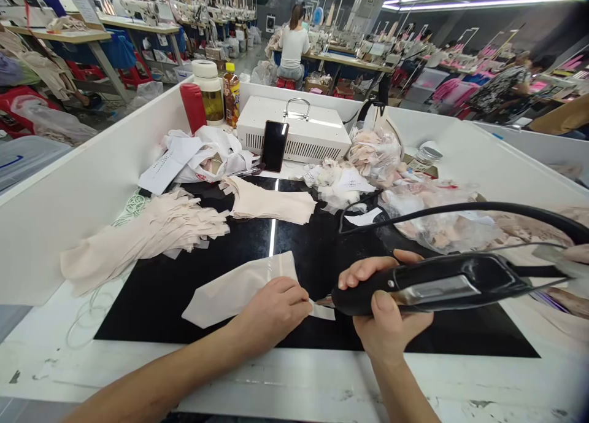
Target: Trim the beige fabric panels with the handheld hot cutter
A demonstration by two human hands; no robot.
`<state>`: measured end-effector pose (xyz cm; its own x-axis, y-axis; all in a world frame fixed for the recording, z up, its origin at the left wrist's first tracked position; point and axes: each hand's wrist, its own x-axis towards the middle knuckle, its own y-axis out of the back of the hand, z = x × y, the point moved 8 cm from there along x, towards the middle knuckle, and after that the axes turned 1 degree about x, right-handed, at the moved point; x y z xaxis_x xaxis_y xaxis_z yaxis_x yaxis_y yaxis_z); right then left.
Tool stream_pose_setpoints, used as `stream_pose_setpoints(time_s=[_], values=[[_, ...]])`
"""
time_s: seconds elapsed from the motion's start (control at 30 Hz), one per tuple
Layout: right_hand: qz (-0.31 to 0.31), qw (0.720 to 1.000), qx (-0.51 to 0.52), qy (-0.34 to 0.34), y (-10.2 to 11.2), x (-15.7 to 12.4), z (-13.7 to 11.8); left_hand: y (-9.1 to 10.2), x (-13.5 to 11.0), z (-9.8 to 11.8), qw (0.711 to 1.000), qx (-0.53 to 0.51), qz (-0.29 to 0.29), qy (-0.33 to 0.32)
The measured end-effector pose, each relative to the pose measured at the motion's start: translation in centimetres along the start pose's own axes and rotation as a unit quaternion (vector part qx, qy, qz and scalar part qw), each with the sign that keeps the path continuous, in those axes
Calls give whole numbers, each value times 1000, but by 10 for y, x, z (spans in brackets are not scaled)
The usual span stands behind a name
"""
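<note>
My left hand presses with bent, closed fingers on the right end of a cream fabric piece that lies flat on the black work plate. My right hand is wrapped round a black corded hand tool. The tool's narrow metal tip points left and reaches a pale strip beside my left fingertips. Whether the tip touches the strip, I cannot tell. Beyond my hands lie a neat stack of cream fabric pieces and, to the left, a fanned pile of similar pieces.
The tool's black cable arcs over bagged fabric scraps on the right. At the back stand a white metal box, a phone, a red bottle, a jar and a drink bottle. White side walls enclose the bench.
</note>
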<state>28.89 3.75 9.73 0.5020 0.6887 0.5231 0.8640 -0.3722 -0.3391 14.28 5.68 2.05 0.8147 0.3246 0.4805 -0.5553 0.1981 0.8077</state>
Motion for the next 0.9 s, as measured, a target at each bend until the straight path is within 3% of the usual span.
stream_pose_setpoints(time_s=[0.23, 0.43, 0.9], values=[[2, 1000, -20, 1, 0, 0, -3, -3, -2, -1, 1000, 1, -13, 7], [49, 998, -42, 17, 5, 2, -10, -1, -8, -7, 1000, 3, -16, 11], [38, 999, -29, 4, 2, -1, -11, 5, -7, -7, 1000, 2, -17, 10]])
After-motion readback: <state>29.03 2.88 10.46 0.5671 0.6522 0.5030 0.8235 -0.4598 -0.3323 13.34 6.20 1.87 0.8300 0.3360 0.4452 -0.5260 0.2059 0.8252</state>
